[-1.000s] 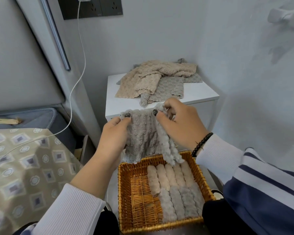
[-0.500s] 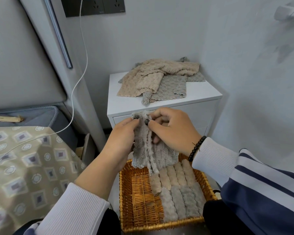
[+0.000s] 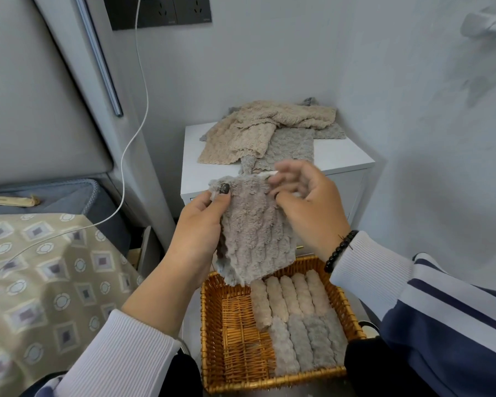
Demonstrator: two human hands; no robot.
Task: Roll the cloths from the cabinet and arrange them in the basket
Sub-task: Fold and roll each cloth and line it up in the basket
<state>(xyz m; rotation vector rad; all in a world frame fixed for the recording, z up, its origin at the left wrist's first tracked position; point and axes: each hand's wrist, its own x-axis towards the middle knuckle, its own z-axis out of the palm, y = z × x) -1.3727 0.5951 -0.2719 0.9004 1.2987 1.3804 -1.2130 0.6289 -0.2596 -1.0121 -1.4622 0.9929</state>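
Holding the cloth up to roll

Hanging long-axis down between my hands, the grey cloth [image 3: 254, 227] sits above the basket [image 3: 209, 333]. My left hand [image 3: 198, 224] pinches its top corner; my right hand [image 3: 307, 207], fingers curled, grips the other edge.

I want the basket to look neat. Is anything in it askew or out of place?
Nothing stands out: the beige rolls and grey rolls lie in straight rows at the right of the wicker basket; its left side is bare.
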